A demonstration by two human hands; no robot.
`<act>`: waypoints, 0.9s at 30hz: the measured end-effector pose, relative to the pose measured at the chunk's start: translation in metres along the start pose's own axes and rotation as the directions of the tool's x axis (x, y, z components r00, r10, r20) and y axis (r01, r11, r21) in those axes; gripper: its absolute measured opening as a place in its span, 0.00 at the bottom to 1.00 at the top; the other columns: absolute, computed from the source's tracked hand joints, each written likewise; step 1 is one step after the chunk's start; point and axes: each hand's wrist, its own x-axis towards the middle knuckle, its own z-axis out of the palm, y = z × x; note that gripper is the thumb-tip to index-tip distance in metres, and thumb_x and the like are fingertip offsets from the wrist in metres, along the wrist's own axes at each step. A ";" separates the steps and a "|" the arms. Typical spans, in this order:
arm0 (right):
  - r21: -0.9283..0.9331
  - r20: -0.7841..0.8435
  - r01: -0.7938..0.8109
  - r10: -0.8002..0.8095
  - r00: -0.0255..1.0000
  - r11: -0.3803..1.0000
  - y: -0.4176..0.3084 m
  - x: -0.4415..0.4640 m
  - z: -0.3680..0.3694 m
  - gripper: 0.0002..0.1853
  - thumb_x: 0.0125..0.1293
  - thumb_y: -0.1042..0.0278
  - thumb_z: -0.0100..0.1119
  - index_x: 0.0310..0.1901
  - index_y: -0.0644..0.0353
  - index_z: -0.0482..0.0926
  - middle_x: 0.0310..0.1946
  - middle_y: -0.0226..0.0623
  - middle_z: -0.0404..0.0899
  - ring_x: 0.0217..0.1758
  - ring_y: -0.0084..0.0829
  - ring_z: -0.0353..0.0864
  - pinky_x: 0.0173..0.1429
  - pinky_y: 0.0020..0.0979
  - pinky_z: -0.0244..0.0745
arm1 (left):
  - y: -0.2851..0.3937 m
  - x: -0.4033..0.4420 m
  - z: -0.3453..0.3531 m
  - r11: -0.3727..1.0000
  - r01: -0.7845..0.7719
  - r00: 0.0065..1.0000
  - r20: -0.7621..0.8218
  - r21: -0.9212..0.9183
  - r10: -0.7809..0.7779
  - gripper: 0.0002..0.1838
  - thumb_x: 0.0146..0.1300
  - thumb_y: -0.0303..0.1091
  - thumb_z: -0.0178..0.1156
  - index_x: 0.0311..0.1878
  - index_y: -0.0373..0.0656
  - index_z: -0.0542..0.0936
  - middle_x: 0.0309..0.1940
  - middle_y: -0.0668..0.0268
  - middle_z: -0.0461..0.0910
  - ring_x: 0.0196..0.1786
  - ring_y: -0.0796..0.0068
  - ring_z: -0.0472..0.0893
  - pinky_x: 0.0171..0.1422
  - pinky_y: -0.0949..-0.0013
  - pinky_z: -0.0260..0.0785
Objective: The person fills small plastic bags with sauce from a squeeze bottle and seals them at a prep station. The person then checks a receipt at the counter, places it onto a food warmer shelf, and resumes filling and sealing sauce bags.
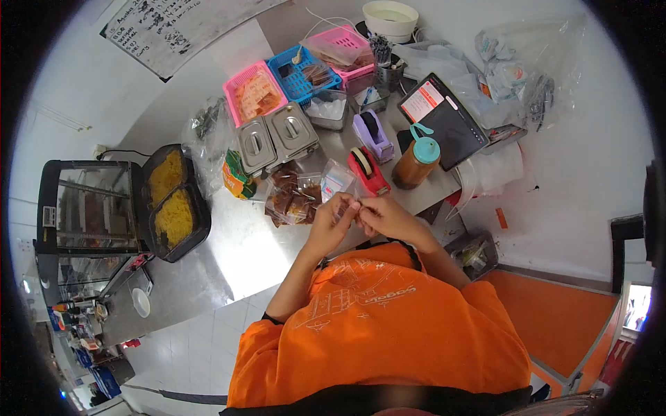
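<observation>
My left hand [336, 216] and my right hand [387, 218] meet in front of my chest, fingertips pinched together. A small clear plastic bag [338, 179] with something white inside reaches up to the fingers, which appear to close on its edge. Part of that edge is hidden by the fingers. Just left of my hands, several clear bags of dark brown sauce [290, 201] lie in a pile on the steel table. Beyond the right hand stands a red tape dispenser [371, 173], with a purple tape dispenser [374, 135] behind it.
A brown bottle with a teal lid [416, 163] stands right, beside a tablet [444, 121]. Lidded steel containers [277, 139], a pink basket [255, 93] and a blue basket [303, 75] line the back. Black trays of yellow food [173, 201] sit left by a glass display case [94, 208].
</observation>
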 end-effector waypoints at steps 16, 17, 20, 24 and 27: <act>-0.055 -0.471 0.111 -0.123 0.873 0.992 0.005 -0.024 -0.034 0.26 0.52 0.86 0.61 0.50 0.59 0.61 0.34 0.37 0.77 0.33 0.25 0.79 0.39 0.26 0.73 | 0.022 0.015 0.044 0.634 -0.458 0.883 0.234 0.623 0.407 0.22 0.46 0.36 0.71 0.44 0.42 0.75 0.48 0.59 0.72 0.42 0.56 0.80 0.37 0.58 0.75; -0.021 -0.447 0.122 -0.119 0.886 0.992 0.005 -0.027 -0.035 0.26 0.52 0.85 0.61 0.50 0.59 0.60 0.35 0.37 0.78 0.32 0.23 0.77 0.38 0.24 0.72 | 0.022 0.019 0.047 0.627 -0.485 0.869 0.262 0.609 0.419 0.23 0.45 0.36 0.71 0.46 0.43 0.75 0.50 0.59 0.71 0.43 0.56 0.80 0.37 0.57 0.75; -0.012 -0.325 0.100 -0.099 0.941 0.995 0.010 -0.034 -0.038 0.31 0.52 0.80 0.68 0.53 0.60 0.59 0.44 0.43 0.75 0.51 0.35 0.80 0.44 0.29 0.76 | 0.013 0.029 0.050 0.580 -0.565 0.823 0.348 0.587 0.450 0.28 0.45 0.37 0.73 0.50 0.43 0.75 0.50 0.60 0.72 0.44 0.58 0.80 0.39 0.59 0.75; -0.518 -0.601 0.223 -0.536 0.593 0.826 0.044 -0.032 -0.065 0.42 0.48 0.70 0.75 0.61 0.61 0.57 0.54 0.50 0.71 0.60 0.40 0.74 0.53 0.37 0.75 | -0.010 0.038 0.033 0.717 -0.515 0.854 0.217 0.470 0.472 0.31 0.46 0.39 0.75 0.53 0.43 0.74 0.46 0.61 0.74 0.44 0.66 0.79 0.45 0.66 0.73; -0.539 -0.758 0.110 -0.538 0.369 0.835 0.108 0.005 -0.081 0.51 0.42 0.61 0.80 0.65 0.61 0.56 0.57 0.52 0.70 0.61 0.45 0.72 0.60 0.44 0.70 | -0.004 0.036 0.033 0.898 -0.322 0.946 0.073 0.299 0.315 0.28 0.49 0.38 0.74 0.54 0.44 0.75 0.45 0.66 0.74 0.45 0.74 0.76 0.50 0.73 0.68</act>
